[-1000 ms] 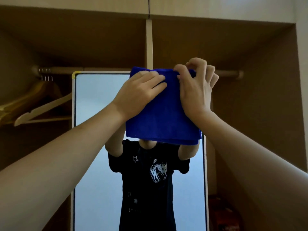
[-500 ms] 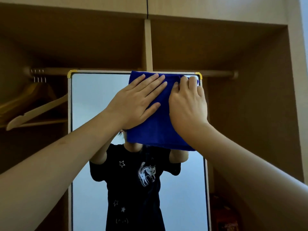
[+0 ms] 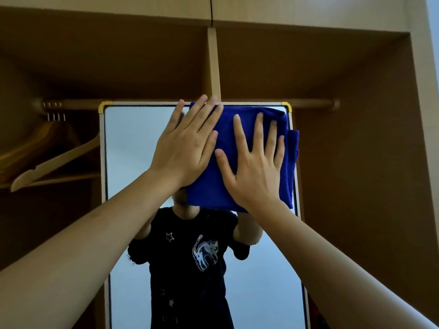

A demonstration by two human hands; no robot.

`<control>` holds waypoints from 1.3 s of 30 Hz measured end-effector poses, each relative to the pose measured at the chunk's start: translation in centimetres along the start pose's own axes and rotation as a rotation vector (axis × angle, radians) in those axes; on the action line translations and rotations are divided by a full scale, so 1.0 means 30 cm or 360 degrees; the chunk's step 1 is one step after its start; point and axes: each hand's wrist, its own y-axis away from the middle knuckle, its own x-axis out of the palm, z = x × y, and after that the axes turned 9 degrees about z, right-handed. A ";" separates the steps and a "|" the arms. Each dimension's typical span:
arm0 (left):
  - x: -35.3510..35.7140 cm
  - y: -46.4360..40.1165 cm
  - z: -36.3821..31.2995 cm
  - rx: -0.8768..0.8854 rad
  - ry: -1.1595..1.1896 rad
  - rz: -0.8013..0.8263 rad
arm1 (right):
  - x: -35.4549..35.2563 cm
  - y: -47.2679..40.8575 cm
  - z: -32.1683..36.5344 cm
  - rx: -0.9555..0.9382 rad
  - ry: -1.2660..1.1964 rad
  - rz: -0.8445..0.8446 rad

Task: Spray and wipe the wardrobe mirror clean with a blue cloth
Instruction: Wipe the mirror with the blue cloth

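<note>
Pressing blue cloth (image 3: 240, 186) on mirror (image 3: 133, 138), left hand (image 3: 187, 148), right hand (image 3: 254, 167) flat

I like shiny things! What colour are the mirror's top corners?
Gold-yellow corner caps on the mirror, seen in the head view.

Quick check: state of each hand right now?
Left hand: open, flat on the blue cloth.
Right hand: open, fingers spread, pressing the cloth.
</note>
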 end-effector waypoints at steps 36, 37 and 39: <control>-0.142 0.001 0.208 -0.0402 -0.0148 -0.0021 | -0.031 -0.093 -0.040 -0.0086 0.0071 0.0052; -0.143 0.003 0.209 -0.0390 -0.0152 -0.0027 | -0.032 -0.086 -0.062 -0.0045 0.0074 0.0041; -0.151 0.009 0.213 -0.0386 -0.0168 -0.0033 | -0.025 -0.054 -0.090 0.0008 0.0085 0.0026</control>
